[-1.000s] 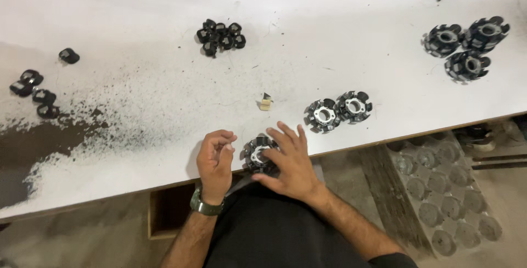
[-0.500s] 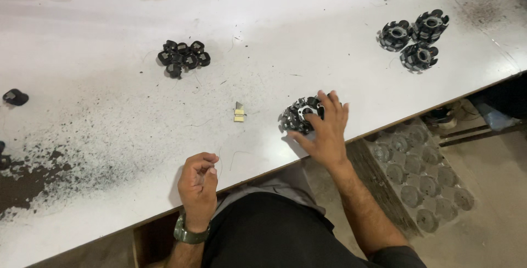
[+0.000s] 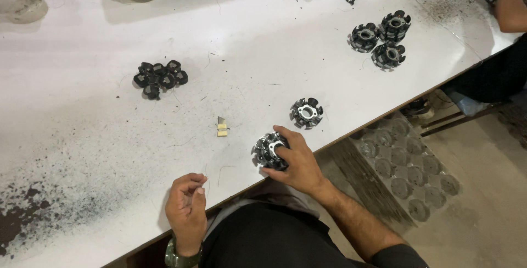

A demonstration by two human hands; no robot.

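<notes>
The right hand [image 3: 293, 161] rests on a round black and silver toothed metal part [image 3: 269, 151] near the table's front edge, fingers curled over its right side and top, so the part lies under and just left of the palm, gripped from above; the left hand [image 3: 186, 206] sits at the table edge well to the left of it, fingertips pinched narrowly together, though whether anything thin lies between them cannot be told; a wristwatch [image 3: 181, 257] shows on that wrist.

A second toothed metal ring [image 3: 306, 112] lies just beyond the held part; a small yellowish block [image 3: 222, 129] sits to the left of both; a cluster of small black pieces [image 3: 159, 77] lies farther back, and three more toothed rings [image 3: 381, 40] group at the far right.

The white tabletop [image 3: 82, 125] is scuffed and dusted with black grit at its left front; below the edge, a grey moulded tray [image 3: 403, 172] rests on the floor; another person's arm [image 3: 508, 1] shows at the top right corner.
</notes>
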